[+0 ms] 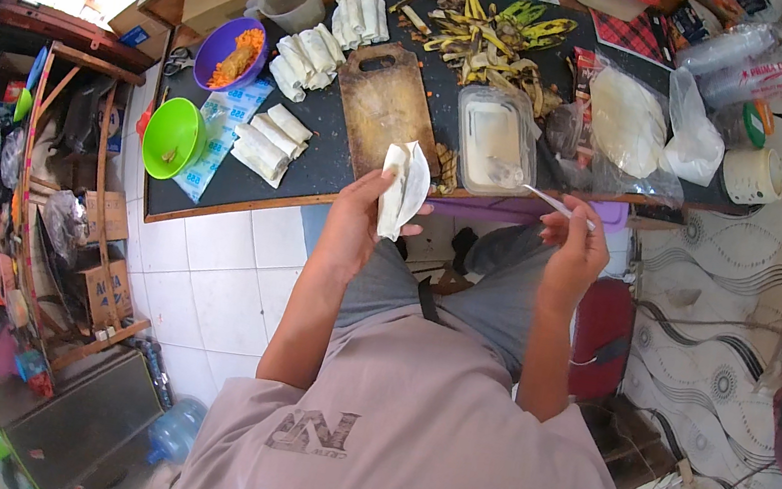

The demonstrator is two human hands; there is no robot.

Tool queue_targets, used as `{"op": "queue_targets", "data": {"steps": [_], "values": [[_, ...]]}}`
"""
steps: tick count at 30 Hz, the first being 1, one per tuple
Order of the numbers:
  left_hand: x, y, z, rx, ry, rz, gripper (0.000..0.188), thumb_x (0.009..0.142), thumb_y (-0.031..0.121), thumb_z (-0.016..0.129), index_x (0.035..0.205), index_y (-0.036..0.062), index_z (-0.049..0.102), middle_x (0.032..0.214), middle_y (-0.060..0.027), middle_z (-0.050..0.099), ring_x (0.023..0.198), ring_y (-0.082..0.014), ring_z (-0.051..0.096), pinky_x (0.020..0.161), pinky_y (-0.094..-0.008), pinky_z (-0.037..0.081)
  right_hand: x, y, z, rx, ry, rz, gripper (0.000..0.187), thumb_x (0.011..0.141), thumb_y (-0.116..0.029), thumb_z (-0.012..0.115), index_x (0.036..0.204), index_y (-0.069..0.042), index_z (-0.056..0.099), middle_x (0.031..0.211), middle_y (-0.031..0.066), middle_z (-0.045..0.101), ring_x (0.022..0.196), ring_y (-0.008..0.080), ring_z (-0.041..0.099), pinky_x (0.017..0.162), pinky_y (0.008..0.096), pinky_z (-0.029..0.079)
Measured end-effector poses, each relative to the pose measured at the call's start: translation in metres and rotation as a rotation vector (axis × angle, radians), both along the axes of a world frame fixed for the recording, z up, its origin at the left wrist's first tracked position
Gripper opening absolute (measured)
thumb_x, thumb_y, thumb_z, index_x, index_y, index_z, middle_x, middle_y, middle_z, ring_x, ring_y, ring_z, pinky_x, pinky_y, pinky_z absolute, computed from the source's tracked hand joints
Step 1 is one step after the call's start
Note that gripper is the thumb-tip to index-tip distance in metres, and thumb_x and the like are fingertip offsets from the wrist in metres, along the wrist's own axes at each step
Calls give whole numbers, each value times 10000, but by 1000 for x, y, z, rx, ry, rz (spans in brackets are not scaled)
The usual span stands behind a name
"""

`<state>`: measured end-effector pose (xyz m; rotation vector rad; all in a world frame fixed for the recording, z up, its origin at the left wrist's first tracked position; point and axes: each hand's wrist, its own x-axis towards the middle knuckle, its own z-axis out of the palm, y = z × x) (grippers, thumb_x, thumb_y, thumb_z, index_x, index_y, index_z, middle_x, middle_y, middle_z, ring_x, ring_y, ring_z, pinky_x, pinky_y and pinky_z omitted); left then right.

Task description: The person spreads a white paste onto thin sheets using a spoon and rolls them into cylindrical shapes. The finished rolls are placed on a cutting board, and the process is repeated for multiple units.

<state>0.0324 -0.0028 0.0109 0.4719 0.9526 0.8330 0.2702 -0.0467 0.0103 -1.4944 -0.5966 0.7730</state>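
Observation:
My left hand (351,223) holds up a partly rolled spring roll (394,192), a pale wrapper with a loose round flap on its right side. It is just off the near end of a worn wooden cutting board (387,102). My right hand (574,254) grips the thin handle of a white spoon (549,201). The spoon's far end dips into a clear plastic tub (461,144) of whitish paste. Finished rolls (270,141) lie left of the board, with more rolls (310,58) in piles behind them. Round wrappers (624,122) sit stacked on plastic right of the tub.
Banana peels (502,44) heap behind the tub. At the table's left stand a purple bowl (203,65) with orange shreds, a green bowl (160,137) and a blue-white packet (214,142). A white plastic bag (695,138) and a cream cup (755,176) occupy the right end.

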Motion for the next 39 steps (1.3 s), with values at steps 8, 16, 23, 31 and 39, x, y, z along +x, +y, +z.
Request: {"op": "queue_targets", "data": {"steps": [8, 16, 23, 31, 39], "values": [[4, 0, 1, 4, 78, 16, 352, 971, 131, 416, 1266, -55, 462, 1154, -198, 613, 1005, -281, 645, 798, -368, 563, 0, -20, 33, 68, 243, 152, 248, 974, -159, 467, 978, 38, 617, 701, 87, 629, 597, 123, 553, 559, 243, 435], [8, -3, 4, 45, 101, 0, 308, 959, 133, 482, 1195, -64, 506, 1064, -146, 629, 939, -232, 652, 786, -363, 575, -16, -27, 35, 75, 146, 248, 241, 976, -165, 474, 978, 22, 626, 702, 77, 641, 596, 97, 546, 567, 228, 433], [7, -3, 9, 73, 110, -19, 307, 956, 131, 483, 1194, -63, 500, 1063, -151, 625, 927, -232, 656, 752, -363, 586, -23, -26, 37, 73, 58, 273, 246, 979, -181, 481, 983, 16, 628, 707, 67, 644, 603, 77, 548, 572, 212, 438], [6, 0, 19, 40, 106, -49, 331, 955, 128, 464, 1219, -71, 475, 1101, -185, 614, 976, -285, 651, 702, -396, 598, -27, -24, 40, 86, -52, 296, 232, 980, -178, 483, 997, 3, 626, 715, 50, 637, 635, 59, 553, 588, 196, 438], [5, 3, 20, 2, 75, -54, 343, 955, 137, 457, 1227, -71, 475, 1099, -186, 616, 975, -272, 652, 726, -404, 603, -24, -24, 47, 158, -91, 298, 218, 981, -154, 475, 1013, 7, 619, 736, 49, 633, 664, 64, 549, 610, 195, 432]]}}
